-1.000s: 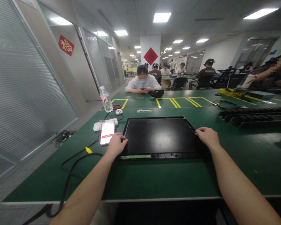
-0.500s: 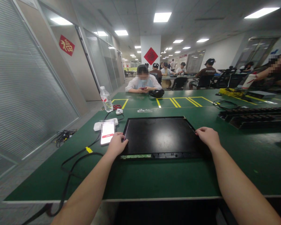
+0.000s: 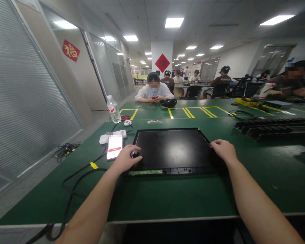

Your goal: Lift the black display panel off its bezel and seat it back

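A black flat display panel (image 3: 169,147) lies face up on the green table (image 3: 175,200), with a strip of green circuit board (image 3: 146,172) along its near edge. My left hand (image 3: 125,158) is at the panel's left edge, thumb and fingers apart and reaching over the border. At the opposite side my right hand (image 3: 224,149) pinches the right edge between thumb and fingers; the lower fingers are partly hidden.
Left of the panel lie a phone (image 3: 115,145), a white device (image 3: 104,138), black cable (image 3: 72,193) and a water bottle (image 3: 114,109). Long black metal parts (image 3: 271,127) lie at right. A person (image 3: 154,88) sits across the table; another person (image 3: 287,83) is at far right.
My left thumb and fingers have spread further apart and reach more over the panel's left border. My right hand stays at the right edge. The view has shifted slightly.
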The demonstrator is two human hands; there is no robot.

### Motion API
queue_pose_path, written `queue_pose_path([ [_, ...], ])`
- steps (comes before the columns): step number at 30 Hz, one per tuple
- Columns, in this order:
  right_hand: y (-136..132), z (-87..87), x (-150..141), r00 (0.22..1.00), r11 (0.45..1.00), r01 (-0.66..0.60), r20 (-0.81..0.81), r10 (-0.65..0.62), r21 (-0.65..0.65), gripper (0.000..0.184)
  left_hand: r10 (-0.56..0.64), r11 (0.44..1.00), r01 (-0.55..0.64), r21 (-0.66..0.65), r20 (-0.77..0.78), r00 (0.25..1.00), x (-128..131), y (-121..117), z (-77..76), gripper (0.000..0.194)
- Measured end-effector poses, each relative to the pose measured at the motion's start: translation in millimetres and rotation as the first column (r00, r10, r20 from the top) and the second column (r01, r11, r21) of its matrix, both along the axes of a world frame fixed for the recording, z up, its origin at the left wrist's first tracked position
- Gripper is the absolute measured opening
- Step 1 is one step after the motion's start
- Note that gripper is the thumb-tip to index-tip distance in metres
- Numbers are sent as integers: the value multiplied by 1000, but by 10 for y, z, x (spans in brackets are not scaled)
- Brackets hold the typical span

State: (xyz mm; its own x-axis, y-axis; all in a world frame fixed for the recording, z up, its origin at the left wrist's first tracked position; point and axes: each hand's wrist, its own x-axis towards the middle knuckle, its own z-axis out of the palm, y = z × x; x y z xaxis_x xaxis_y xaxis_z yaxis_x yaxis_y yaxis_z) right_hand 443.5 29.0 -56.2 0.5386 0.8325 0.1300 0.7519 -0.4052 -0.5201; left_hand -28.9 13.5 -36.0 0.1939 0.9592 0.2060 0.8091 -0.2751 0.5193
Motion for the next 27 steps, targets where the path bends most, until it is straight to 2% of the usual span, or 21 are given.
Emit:
queue_pose_path([
  [8, 6, -17, 25, 999, 998, -10, -37, 12, 54, 26, 164, 986, -163, 14, -27, 986, -54, 77, -41, 48],
  [14, -26, 28, 2, 992, 995, 9, -124, 3, 99, 27, 208, 968, -214, -130, -55, 977, -37, 58, -18, 58],
  [17, -15, 22, -10, 997, 994, 22, -78, -14, 104, 27, 219, 960, -231, -160, -93, 971, -11, 46, -11, 60],
  [22, 34, -35, -20, 999, 995, -37, -16, 39, 88, 34, 244, 952, -265, -156, -142, 959, 11, 50, -30, 62],
  [27, 39, -70, -7, 997, 998, -51, 61, 48, 41, 35, 207, 969, -225, -107, -158, 966, 12, 57, -61, 60],
])
